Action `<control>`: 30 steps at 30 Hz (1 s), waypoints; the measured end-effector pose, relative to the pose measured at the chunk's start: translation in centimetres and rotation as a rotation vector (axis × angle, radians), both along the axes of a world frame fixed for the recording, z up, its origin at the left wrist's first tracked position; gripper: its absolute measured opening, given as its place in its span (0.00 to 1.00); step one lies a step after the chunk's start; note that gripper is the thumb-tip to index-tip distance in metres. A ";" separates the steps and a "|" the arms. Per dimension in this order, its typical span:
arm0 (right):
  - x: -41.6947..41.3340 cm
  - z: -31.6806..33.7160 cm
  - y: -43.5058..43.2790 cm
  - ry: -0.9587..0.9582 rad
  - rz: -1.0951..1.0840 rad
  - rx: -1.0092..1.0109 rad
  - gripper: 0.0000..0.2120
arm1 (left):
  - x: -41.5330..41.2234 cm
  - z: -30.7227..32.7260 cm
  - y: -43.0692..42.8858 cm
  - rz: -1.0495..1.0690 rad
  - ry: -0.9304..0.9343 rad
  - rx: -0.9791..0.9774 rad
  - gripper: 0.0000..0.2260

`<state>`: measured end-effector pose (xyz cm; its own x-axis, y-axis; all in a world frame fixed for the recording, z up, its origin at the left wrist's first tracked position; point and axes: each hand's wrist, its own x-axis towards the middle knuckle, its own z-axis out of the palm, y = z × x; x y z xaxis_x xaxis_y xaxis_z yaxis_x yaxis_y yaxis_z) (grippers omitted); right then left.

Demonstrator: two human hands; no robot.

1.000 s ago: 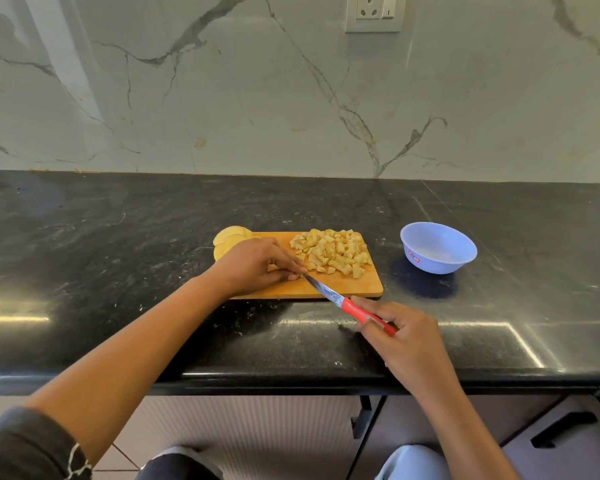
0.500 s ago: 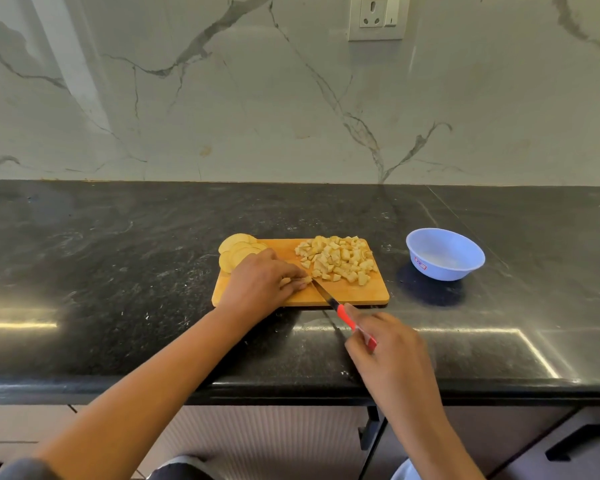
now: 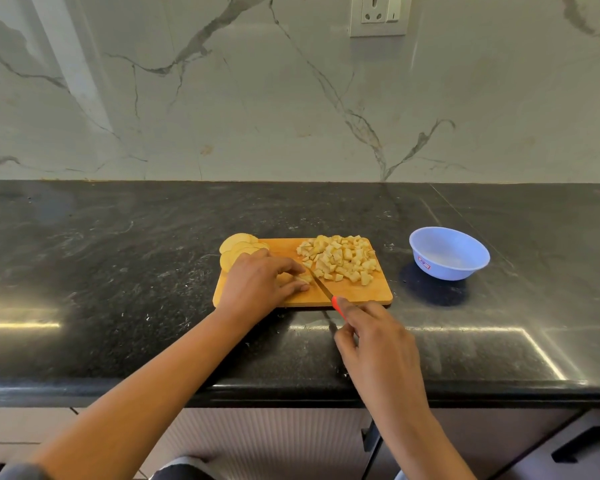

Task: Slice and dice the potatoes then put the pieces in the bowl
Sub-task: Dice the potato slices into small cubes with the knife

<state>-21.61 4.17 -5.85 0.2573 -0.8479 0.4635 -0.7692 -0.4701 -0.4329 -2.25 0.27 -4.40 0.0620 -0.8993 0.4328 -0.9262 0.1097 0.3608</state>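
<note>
Black counter (image 3: 118, 271) runs wide left, right and behind the cutting board (image 3: 361, 294). Blue bowl (image 3: 444, 270) stands well right of the board, apart from it. Left hand (image 3: 260, 282), on the board's left half, curls its fingers onto a mostly hidden potato piece (image 3: 303, 278). Right hand (image 3: 378, 344), off the board's near edge, grips the knife (image 3: 321, 287), its handle largely covered. Diced pile (image 3: 340, 259) fills the board's far right. Slices (image 3: 236, 244) overhang its far left corner.

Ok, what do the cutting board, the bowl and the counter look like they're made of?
Cutting board: wood or bamboo, by its warm orange-brown, matt face. Bowl: likely plastic, a uniform pale blue with a soft sheen and a sticker. Counter: polished dark stone, probably granite, speckled and reflecting light.
</note>
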 end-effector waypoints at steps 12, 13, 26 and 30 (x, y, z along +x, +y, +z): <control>0.0 -1.0 -0.4 -0.062 0.006 -0.016 0.19 | 0.6 -0.7 0.8 0.000 -0.056 -0.070 0.11; 0.0 -1.1 -0.5 -0.069 0.016 -0.022 0.19 | 0.7 -0.8 0.9 -0.020 -0.054 -0.083 0.09; 0.0 -1.0 -0.4 -0.085 0.043 -0.053 0.18 | -0.6 -0.2 0.4 0.020 -0.032 -0.028 0.13; -0.1 -0.9 0.1 -0.085 0.061 -0.058 0.19 | -0.8 -0.2 0.5 0.007 -0.010 -0.019 0.10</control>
